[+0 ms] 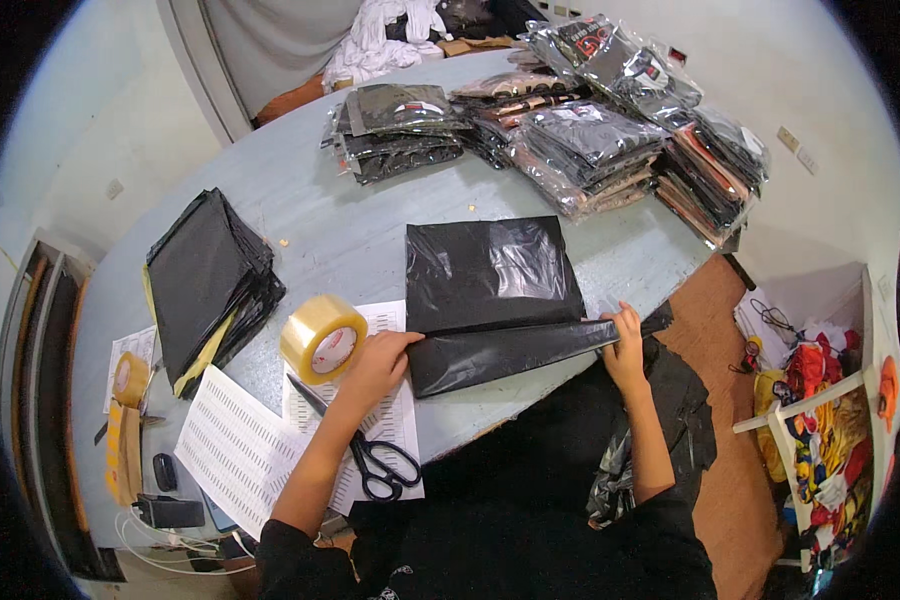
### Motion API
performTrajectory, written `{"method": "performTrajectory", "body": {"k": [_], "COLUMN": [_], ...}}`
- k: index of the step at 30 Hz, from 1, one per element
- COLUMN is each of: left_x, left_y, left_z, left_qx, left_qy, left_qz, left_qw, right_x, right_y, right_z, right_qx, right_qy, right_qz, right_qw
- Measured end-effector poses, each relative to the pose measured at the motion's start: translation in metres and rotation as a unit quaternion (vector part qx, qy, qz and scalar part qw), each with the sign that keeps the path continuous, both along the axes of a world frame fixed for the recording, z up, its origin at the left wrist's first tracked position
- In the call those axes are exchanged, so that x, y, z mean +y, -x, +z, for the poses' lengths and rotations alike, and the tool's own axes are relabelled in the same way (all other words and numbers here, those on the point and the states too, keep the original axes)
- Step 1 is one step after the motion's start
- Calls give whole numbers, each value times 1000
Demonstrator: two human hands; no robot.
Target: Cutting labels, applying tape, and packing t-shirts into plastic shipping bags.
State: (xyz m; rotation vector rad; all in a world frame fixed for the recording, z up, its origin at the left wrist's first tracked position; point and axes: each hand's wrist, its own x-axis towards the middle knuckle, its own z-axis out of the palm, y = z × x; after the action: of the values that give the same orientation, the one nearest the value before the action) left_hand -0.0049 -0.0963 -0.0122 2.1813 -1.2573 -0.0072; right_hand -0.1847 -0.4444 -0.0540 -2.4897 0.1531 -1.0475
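Observation:
In front of me on the table lies a black plastic bag (492,262), flat and shiny, with a wide flap (510,358) along its near side. My left hand (382,362) grips the flap's left end, its fingertips at the fold. At the other end, my right hand (625,345) pinches the flap's right corner between thumb and fingers. Beside my left hand stands a roll of clear tape (322,340). Black-handled scissors (382,468) lie on printed paper sheets (240,435), partly beneath my left forearm.
A stack of black plastic bags (205,285) lies at the left. Clear-wrapped folded garments (590,140) are piled at the far right, with another pile (395,125) beside them. Another tape roll (130,380) and a dark mouse (165,471) sit near the left edge. Shelves with colourful cloth (820,450) stand right.

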Motion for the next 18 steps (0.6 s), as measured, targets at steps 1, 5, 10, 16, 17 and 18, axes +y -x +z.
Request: {"method": "performTrajectory", "body": {"k": [1,5,10,16,17,18], "left_x": [-2,-4,0,9,10,11], "left_y": [0,8,8,17,20,24], "left_z": [2,8,10,9,11,14], "left_qx": [-30,-31,-24,-55,-55,-46], "left_qy": [-20,-4,9,-55,-55,-62], "left_qz": [-13,1,-27,-19,-20,-17], "left_qw": [999,1000,999,997,997,997], "right_x": [-1,-4,1,10,11,10], "right_y": [0,1,-2,6,8,11], "right_z": [-4,-3,-5,3,5,4], "right_qx": [-10,-11,-31,-2,0,0], "right_qy": [1,26,36,71,80,80], "right_qz": [4,18,9,-7,-15,-16], "right_qw": [1000,999,999,997,997,997]}}
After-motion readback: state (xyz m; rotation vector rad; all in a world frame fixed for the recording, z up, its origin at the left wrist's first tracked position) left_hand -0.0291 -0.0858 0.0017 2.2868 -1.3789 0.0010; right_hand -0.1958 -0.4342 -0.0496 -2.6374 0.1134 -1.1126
